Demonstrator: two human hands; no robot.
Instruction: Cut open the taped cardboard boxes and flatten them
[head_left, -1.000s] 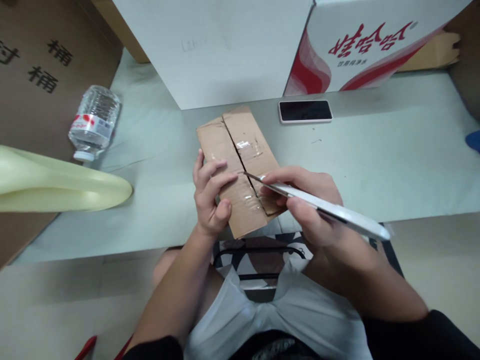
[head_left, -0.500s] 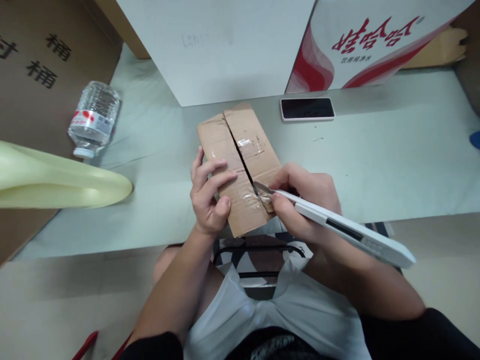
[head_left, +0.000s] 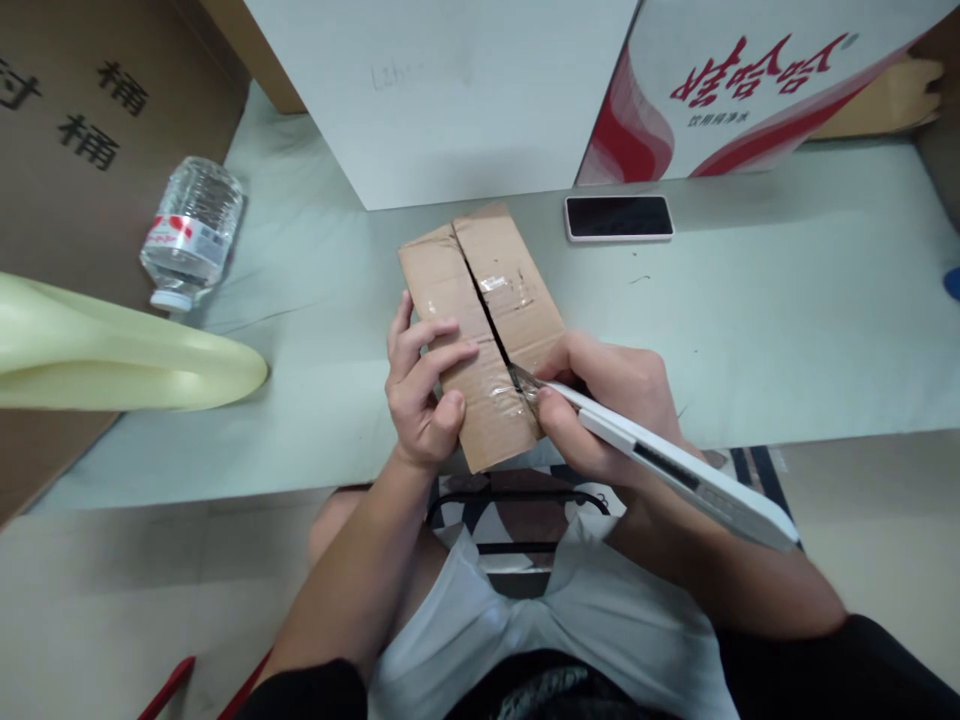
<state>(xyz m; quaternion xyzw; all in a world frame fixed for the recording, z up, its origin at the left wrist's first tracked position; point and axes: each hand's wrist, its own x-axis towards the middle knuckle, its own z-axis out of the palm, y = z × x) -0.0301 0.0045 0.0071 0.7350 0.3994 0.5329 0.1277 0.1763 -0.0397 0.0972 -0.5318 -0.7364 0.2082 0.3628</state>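
A small brown cardboard box point(head_left: 472, 420) lies tilted at the table's near edge, with clear tape on its top and a dark open slit between its flaps. My left hand point(head_left: 424, 390) is wrapped round the box's left side, fingers resting on the top flap. Between the thumb and fingers of my right hand point(head_left: 607, 400) is a white utility knife point(head_left: 682, 470). Its blade tip sits in the slit near the box's lower end, by the crumpled tape. The right hand's fingers partly hide the box's right edge.
Beyond the box stand a white carton point(head_left: 465, 110) and a red-and-white carton point(head_left: 720, 100). A phone point(head_left: 619, 218) lies in front of them. At left are a water bottle point(head_left: 193, 235), a pale yellow curved object point(head_left: 135, 350) and a large brown carton point(head_left: 90, 200).
The knife's rear end has swung slightly left and down, while its blade stays in the slit near the lower end. My left hand keeps its hold on the box.
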